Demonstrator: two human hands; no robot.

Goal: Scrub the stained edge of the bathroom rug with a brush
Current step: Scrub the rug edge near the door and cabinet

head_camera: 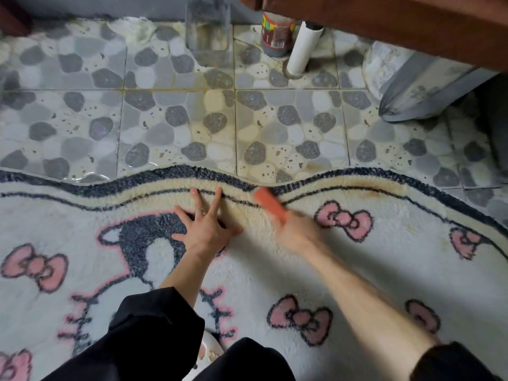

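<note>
Right hand (295, 232) grips brush (270, 203); left hand (204, 225) presses rug (247, 270).

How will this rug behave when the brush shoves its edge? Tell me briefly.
Probably floppy: the rug has a wavy edge on the tiles. Likely to bunch or slide, hence the left hand pressing it flat. The deep pile probably drags against the brush.

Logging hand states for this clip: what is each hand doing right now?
Left hand: open, fingers spread, pressing flat on the rug.
Right hand: grips the orange brush; motion-blurred.
</note>
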